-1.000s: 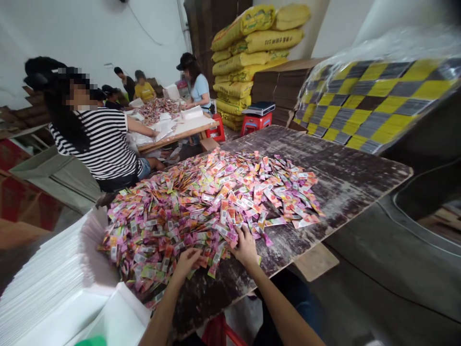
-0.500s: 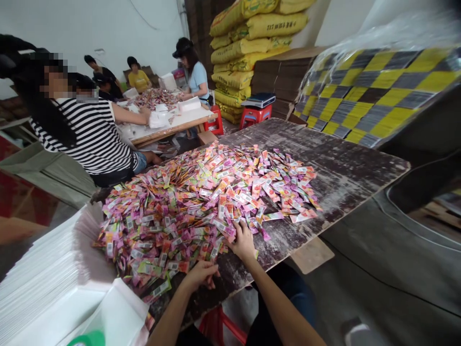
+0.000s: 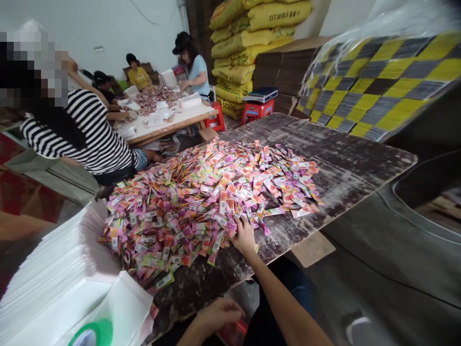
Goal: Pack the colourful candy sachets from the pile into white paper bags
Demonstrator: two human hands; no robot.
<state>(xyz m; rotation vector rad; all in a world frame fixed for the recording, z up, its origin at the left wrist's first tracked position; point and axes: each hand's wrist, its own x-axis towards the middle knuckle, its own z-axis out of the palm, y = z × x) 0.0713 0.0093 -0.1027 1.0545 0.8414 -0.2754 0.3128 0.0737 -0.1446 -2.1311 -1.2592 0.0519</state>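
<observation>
A wide heap of small printed packets (image 3: 201,202), pink, orange, purple and green with barcodes, covers much of the dark worn table (image 3: 345,168). At the heap's near right edge is my right hand (image 3: 244,238), with its fingers curled down over packets and closed on one there. My left hand (image 3: 220,313) is low, by the near edge of the table and above my lap. It is smeared by motion, and its fingers are too blurred to show whether anything is in them.
White sleeves or bags (image 3: 54,269) stand stacked at the lower left, with a roll of green tape (image 3: 99,331) in front. A person in a striped top (image 3: 97,129) sits close on the left. Several people work around a white table (image 3: 194,113). Yellow sacks (image 3: 234,72) stand behind.
My left hand has drawn back from the heap's near edge, down toward my lap. My right hand stays at the heap. The person in stripes has raised an arm.
</observation>
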